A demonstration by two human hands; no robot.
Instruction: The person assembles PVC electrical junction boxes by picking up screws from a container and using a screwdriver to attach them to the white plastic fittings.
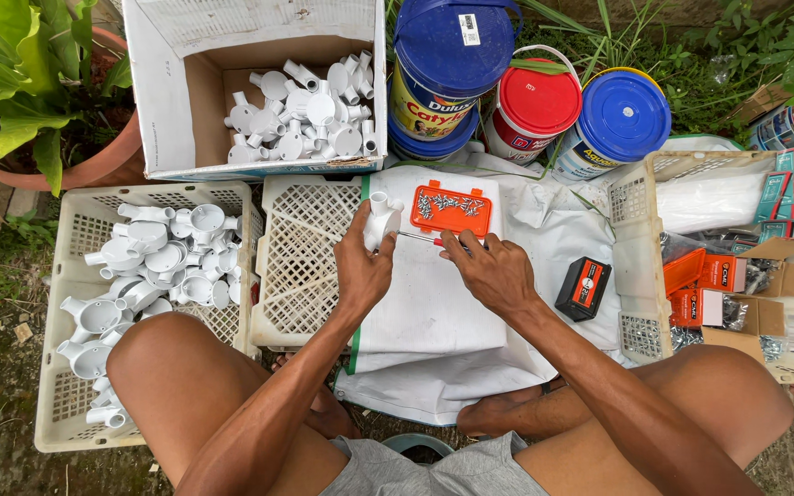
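1. I saw the white conduit fitting [381, 218] held upright in the left hand [363, 266], fingers clamped round its body, above the upturned cream crate [300, 266] draped with a white sheet [434, 303].
2. The right hand [489, 271] was closed on a screwdriver [418, 237], its thin shaft pointing left and its tip touching the fitting's side (the handle was mostly hidden by the fingers).
3. Just behind both hands lay an orange tray of small screws [450, 208], resting on the sheet.
4. To the right on the sheet sat a small black-and-orange box [583, 287], near the right forearm.
5. On the left, a cream basket [75, 386] held many more white fittings; a cardboard box [204, 101] behind it held others.
6. A basket on the right [636, 276] carried orange packets and bags of screws.
7. Three lidded paint buckets [535, 101] stood at the back, and a potted plant [39, 101] in the far left corner.
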